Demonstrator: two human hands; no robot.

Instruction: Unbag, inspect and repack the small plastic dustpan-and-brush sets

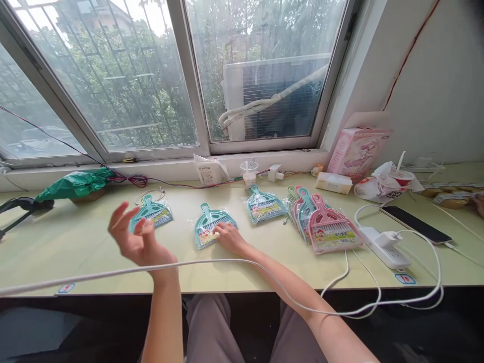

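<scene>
My left hand (138, 237) is raised above the near left of the table, palm turned up, fingers apart and holding nothing. Behind it, partly hidden, lies a teal dustpan and brush set (161, 214) in clear wrapping. My right hand (229, 238) has its curled fingers on the lower right part of another wrapped teal dustpan and brush set (208, 222), flat on the table. A third teal set (264, 205) lies farther right. Beyond that, several wrapped sets overlap in a row, with a pink dustpan and brush set (333, 232) in front.
A white cable (212, 261) crosses in front of both forearms. On the right are a power strip (383, 249) and a phone (416, 225). Along the back stand a plastic cup (249, 176), a pink box (359, 151) and a green bag (77, 182).
</scene>
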